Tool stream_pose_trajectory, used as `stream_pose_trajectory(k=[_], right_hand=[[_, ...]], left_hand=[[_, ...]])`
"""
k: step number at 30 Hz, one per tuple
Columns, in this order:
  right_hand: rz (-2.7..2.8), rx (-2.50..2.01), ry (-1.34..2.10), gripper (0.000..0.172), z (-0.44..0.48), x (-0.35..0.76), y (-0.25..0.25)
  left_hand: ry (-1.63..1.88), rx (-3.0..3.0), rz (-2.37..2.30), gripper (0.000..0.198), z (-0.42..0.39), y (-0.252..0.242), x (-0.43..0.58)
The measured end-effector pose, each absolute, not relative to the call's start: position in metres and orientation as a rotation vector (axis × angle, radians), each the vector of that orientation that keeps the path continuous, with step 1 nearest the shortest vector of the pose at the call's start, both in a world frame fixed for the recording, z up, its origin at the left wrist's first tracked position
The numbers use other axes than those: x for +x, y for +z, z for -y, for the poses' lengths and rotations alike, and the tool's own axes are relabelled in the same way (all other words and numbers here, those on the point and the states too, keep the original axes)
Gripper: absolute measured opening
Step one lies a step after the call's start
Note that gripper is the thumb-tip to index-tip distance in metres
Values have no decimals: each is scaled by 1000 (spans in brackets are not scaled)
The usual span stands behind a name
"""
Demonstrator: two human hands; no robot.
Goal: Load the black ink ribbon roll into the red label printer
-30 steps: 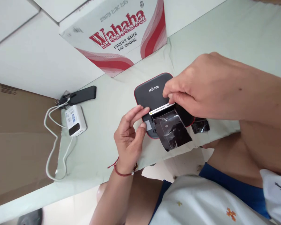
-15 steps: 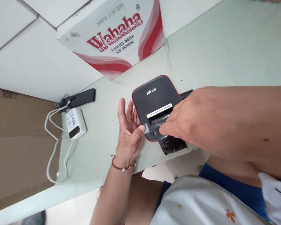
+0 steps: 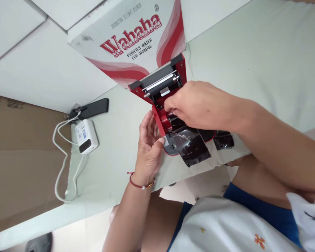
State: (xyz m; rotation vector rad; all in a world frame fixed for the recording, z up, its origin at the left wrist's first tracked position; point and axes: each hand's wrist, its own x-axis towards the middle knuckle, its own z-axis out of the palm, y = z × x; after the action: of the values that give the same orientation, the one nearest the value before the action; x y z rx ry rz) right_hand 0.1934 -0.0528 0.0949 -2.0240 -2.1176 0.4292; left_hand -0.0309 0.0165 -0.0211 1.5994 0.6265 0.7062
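Observation:
A small black-and-red label printer [image 3: 161,122] rests on the cloth-covered table with its lid [image 3: 157,82] swung up, showing a roller and metal parts inside. My left hand [image 3: 149,147] grips its left side, the thumb on the front corner and the fingers along the red wall. Inside the open compartment are the bent, closed fingers of my right hand [image 3: 191,105], by a dark roll. Their tips are hidden, so what they pinch cannot be made out. A shiny black strip [image 3: 193,147] hangs out over the printer's front. Another piece of black film [image 3: 224,140] lies right of the printer.
A Wahaha water carton [image 3: 131,38] stands behind the printer, against the white wall. To the left lie a white power bank [image 3: 86,136] with a white cable [image 3: 58,168] and a black oblong device [image 3: 96,107]. A brown cardboard box [image 3: 26,157] stands at far left.
The printer's lid, closed before, is now raised. My right hand has moved up and left from the black strip into the compartment. My left hand still holds the printer's side.

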Motion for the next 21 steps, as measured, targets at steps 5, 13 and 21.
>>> stream_pose_trajectory(k=[5,13,21], right_hand=[[2227,-2077,458,29,42,194,74],[2412,-2057,467,30,35,190,80],[2323,-2078,354,28,30,180,83]], left_hand=[[708,1619,-637,67,-13,-21,-32],[750,1603,-635,61,-10,-24,-29],[760,1624,-659,60,-10,-24,-32]])
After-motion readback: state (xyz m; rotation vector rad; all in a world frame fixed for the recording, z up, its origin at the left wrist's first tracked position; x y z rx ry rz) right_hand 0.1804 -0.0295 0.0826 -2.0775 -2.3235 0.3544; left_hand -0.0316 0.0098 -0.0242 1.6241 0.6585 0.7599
